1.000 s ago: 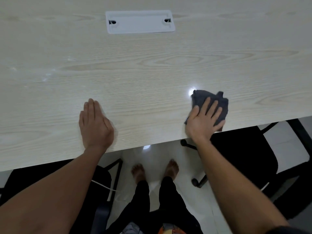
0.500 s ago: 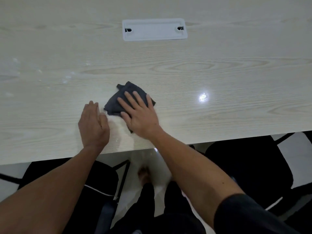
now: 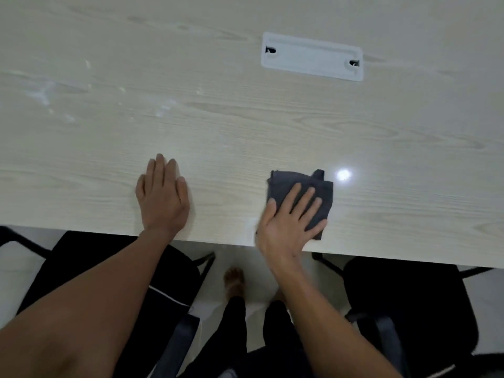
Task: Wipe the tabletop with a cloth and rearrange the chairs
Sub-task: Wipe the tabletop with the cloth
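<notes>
Fingers of the right hand are spread out straight and pressing flat on the dark grey cloth, nothing curled round it, just palm and fingertips pinning it down. That cloth sits folded and a bit rumpled close to the near edge of the table, its lower corner nearly at the edge, with a bright spot of reflected light just beyond its far right corner. Over on the other side, the left hand lies flat on the bare wood, fingers straight and together, holding nothing, wrist right at the near edge and well apart from the cloth. Pale smears and specks show on the table surface toward the far left. A white rectangular cable cover is set into the table toward the far edge. Below the near edge, a black chair sits tucked partly under the table on the left, another black chair on the right, and one bare foot stands on the light floor between them.
</notes>
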Tool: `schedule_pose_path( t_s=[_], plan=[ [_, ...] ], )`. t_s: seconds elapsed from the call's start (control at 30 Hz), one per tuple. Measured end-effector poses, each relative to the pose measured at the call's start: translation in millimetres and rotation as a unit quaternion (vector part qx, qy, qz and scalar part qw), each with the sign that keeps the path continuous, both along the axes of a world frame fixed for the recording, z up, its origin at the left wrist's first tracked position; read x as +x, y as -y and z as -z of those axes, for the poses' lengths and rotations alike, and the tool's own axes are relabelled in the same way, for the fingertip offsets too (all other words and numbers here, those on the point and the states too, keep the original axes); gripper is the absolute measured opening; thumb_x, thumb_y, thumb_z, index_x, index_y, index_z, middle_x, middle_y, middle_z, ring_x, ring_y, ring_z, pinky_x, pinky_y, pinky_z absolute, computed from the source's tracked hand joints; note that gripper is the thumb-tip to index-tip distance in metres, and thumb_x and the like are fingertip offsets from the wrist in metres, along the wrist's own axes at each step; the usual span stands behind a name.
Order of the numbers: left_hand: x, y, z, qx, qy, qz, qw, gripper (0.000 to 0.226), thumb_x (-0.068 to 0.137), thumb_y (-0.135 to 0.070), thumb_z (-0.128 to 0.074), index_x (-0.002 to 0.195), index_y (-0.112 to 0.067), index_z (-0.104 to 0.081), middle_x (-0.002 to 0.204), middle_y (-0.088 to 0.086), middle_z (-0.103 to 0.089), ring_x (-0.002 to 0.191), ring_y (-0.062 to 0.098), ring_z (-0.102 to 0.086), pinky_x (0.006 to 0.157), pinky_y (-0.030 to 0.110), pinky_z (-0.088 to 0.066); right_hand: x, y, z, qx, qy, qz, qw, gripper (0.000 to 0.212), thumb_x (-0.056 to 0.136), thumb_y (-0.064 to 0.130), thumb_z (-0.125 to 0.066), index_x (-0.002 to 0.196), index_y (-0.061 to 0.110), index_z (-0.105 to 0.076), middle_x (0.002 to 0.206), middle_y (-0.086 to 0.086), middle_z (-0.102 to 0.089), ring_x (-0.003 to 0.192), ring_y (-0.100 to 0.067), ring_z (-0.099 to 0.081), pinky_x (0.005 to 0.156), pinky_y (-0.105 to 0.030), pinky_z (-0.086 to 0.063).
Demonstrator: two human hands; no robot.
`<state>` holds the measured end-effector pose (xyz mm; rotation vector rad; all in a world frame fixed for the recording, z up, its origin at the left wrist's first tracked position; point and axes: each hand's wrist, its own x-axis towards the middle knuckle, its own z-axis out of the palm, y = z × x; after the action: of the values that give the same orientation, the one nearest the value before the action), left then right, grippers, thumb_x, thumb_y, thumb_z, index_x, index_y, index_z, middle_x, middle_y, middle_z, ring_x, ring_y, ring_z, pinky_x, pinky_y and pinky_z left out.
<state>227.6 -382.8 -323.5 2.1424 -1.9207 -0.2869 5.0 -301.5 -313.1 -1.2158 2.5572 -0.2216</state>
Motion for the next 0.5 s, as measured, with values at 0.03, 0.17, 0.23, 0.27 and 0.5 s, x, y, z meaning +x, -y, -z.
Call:
schedule_pose_path(
  t_s=[0.03,0.17,0.23,0.27,0.5],
  plan=[
    [1,0,2,-0.003,0.002,-0.001,1.0,0.053,0.108,-0.032,-0.032,0.157,-0.015,-0.042,0.169,0.009,-0.03,0.158,0.025,-0.023,0.124,0.047,-0.016,26,-8,0,-0.009,-0.003,-0.043,0.999,0.072,0.109,0.056,-0.015,0.17,0.019,-0.007,0.177,-0.011,0.001,0.163,-0.035,0.004,0.124,-0.071,0.002],
    [8,0,7,-0.033,0.011,0.014,0.999,0.054,0.105,-0.028,-0.034,0.155,-0.013,-0.044,0.166,0.01,-0.036,0.155,0.025,-0.032,0.12,0.047,-0.024,100,22,2,-0.026,-0.003,-0.246,0.969,0.069,0.109,0.055,-0.023,0.169,0.021,-0.018,0.176,-0.011,-0.011,0.163,-0.036,-0.006,0.124,-0.071,-0.002],
    [8,-1,7,-0.039,0.009,0.013,0.999,0.056,0.104,-0.028,-0.032,0.156,-0.009,-0.043,0.166,0.011,-0.038,0.155,0.025,-0.033,0.12,0.047,-0.025,106,73,2,-0.04,0.005,-0.315,0.948,0.066,0.11,0.055,-0.024,0.169,0.026,-0.019,0.177,-0.006,-0.013,0.163,-0.032,-0.006,0.125,-0.069,-0.001],
    [7,-1,8,-0.042,0.016,0.01,0.999,0.056,0.105,-0.029,-0.03,0.156,-0.009,-0.042,0.165,0.011,-0.038,0.154,0.024,-0.033,0.12,0.046,-0.025,102,102,4,-0.044,0.013,-0.332,0.942,0.065,0.11,0.055,-0.023,0.169,0.029,-0.018,0.177,-0.003,-0.013,0.164,-0.03,-0.005,0.125,-0.067,0.0],
    [9,0,9,-0.02,0.028,0.011,0.999,0.055,0.105,-0.026,-0.033,0.157,-0.011,-0.042,0.166,0.008,-0.037,0.155,0.022,-0.032,0.122,0.044,-0.023,5,237,-3,0.017,0.035,-0.184,0.982,0.066,0.109,0.057,-0.01,0.169,0.032,0.002,0.177,0.001,0.01,0.163,-0.023,0.014,0.126,-0.062,0.013]
  ],
)
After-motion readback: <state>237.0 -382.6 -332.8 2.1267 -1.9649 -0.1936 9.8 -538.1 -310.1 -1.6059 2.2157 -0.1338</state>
